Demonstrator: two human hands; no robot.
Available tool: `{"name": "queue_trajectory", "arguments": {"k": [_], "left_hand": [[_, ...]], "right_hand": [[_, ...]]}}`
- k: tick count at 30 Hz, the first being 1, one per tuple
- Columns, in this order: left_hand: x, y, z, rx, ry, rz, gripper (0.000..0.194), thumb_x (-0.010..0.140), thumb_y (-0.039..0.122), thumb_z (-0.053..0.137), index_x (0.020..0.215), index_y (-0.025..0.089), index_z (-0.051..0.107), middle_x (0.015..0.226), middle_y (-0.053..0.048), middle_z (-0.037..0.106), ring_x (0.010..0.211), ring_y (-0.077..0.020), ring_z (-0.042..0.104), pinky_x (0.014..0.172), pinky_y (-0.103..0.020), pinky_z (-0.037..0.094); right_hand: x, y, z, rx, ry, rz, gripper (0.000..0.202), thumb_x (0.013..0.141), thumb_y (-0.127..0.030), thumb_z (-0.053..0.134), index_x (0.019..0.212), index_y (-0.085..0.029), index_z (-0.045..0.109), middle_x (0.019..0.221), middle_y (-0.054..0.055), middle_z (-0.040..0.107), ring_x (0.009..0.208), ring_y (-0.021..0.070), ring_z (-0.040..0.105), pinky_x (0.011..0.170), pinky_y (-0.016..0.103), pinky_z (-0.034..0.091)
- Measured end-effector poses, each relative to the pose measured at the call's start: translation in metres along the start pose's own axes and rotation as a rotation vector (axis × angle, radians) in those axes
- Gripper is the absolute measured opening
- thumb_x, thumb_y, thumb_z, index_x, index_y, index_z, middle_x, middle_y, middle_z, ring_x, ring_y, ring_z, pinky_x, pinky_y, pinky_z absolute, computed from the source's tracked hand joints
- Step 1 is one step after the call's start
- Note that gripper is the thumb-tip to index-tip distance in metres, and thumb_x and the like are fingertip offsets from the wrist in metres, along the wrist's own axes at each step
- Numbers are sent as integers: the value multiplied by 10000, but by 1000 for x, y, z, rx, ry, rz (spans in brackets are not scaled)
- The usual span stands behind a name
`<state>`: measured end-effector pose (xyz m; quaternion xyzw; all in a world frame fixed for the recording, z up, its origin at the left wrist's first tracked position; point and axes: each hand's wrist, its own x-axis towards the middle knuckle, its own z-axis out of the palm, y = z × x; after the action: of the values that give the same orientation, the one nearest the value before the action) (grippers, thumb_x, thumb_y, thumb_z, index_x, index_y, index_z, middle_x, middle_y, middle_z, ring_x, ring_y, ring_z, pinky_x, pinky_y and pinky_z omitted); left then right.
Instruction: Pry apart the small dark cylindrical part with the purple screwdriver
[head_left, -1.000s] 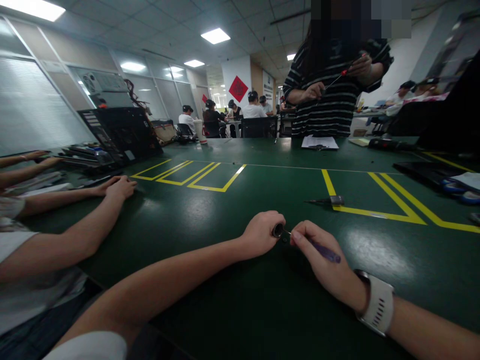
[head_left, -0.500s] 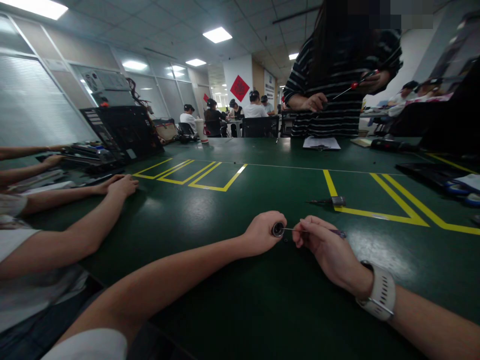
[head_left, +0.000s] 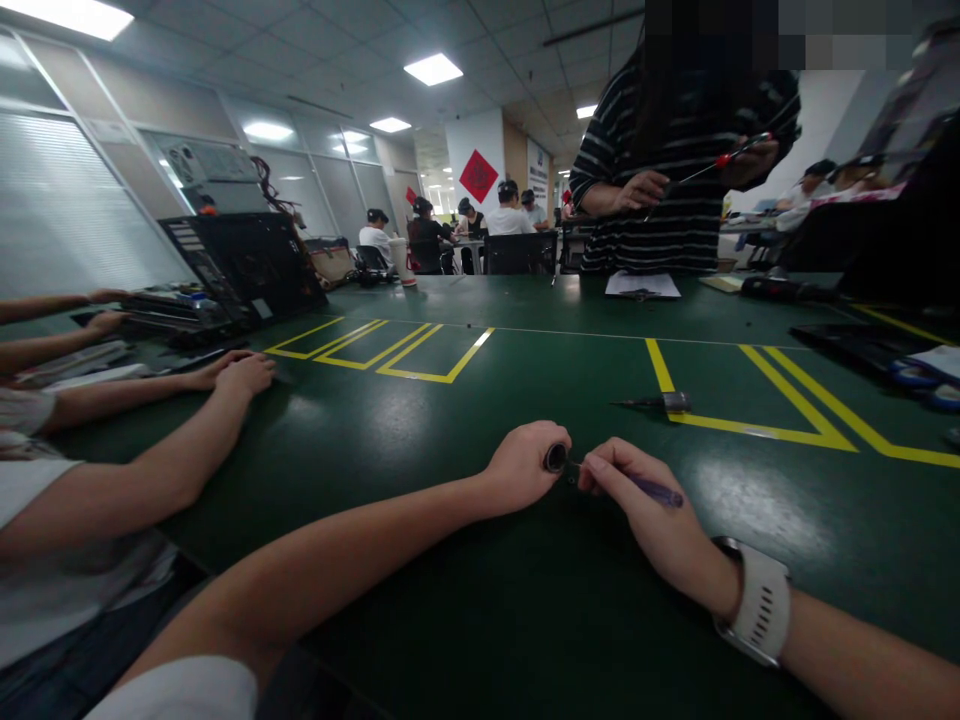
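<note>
I see the left hand [head_left: 525, 467] fisted round a small round metal part [head_left: 556, 458], low over the green table [head_left: 420, 440]. Right hand [head_left: 651, 515] pinches a thin screwdriver [head_left: 637, 484], tip w/ the part. Part prob light, hard, slippery; grip its sides.

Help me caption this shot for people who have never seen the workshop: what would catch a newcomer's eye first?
Front and centre, the left hand grips a small round part while the right hand points a thin purple-handled screwdriver at it. They rest on a dark green table crossed by bright yellow tape lines. Across it stands a person in a striped top.
</note>
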<state>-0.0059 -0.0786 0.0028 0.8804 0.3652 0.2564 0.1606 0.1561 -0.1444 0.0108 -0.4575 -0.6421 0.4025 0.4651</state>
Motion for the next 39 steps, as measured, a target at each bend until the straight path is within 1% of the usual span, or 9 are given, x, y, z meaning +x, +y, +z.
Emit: {"name": "queue_trajectory", "arguments": {"k": [6,9,14,19,21,24,29,31,39], "left_hand": [[-1,0,-2,-64,-35,-11,46,730,116,527,710,155,514,702,16,519,681,-116,491,614,-234,377],[0,-2,-1,-106,-42,-10,54,728,118,524,693,155,506,692,18,516,679,-115,486,622,-234,381],[2,-3,2,-143,3,2,71,710,112,532,672,155,490,655,34,479,633,-103,462,598,-227,362],[2,-2,2,-60,-9,-13,53,723,130,526,681,156,507,662,26,488,642,-109,465,590,-228,356],[2,0,1,-13,-25,-9,47,728,132,523,690,158,517,674,20,498,652,-114,470,597,-232,360],[1,0,0,4,-44,12,43,731,126,522,703,158,524,693,13,510,666,-118,477,611,-235,366],[1,-2,2,-61,-45,8,61,717,111,520,679,157,508,676,19,498,665,-114,471,618,-230,364],[2,-4,3,-90,-28,7,67,712,108,523,671,156,499,667,25,485,650,-108,462,609,-226,358],[3,-4,5,-144,-20,14,73,713,111,538,672,151,494,662,33,482,640,-100,465,609,-224,356]], "right_hand": [[9,7,-1,477,7,185,215,788,-341,567,646,-180,566,651,18,593,634,151,524,619,298,404],[11,8,-2,575,-3,232,200,772,-333,590,648,-177,566,649,17,598,619,141,519,605,285,400],[9,4,-2,495,33,197,206,771,-363,577,664,-188,554,670,21,594,645,158,531,617,302,412],[1,0,-1,3,39,-13,249,826,-377,508,672,-193,575,677,15,566,670,167,522,629,308,395],[-1,0,-1,-72,27,-29,255,832,-377,498,673,-194,577,674,14,563,660,168,517,613,307,387],[1,2,-1,16,13,13,267,823,-378,511,648,-190,584,666,20,575,657,169,522,625,315,390],[9,8,-3,482,23,191,212,756,-353,603,635,-179,591,640,22,607,616,149,523,607,298,391],[12,10,-3,583,23,260,198,734,-340,633,635,-173,600,634,18,614,600,136,520,591,284,385],[10,10,-3,610,9,248,195,764,-342,611,663,-176,595,647,13,612,617,134,522,603,283,386]]}}
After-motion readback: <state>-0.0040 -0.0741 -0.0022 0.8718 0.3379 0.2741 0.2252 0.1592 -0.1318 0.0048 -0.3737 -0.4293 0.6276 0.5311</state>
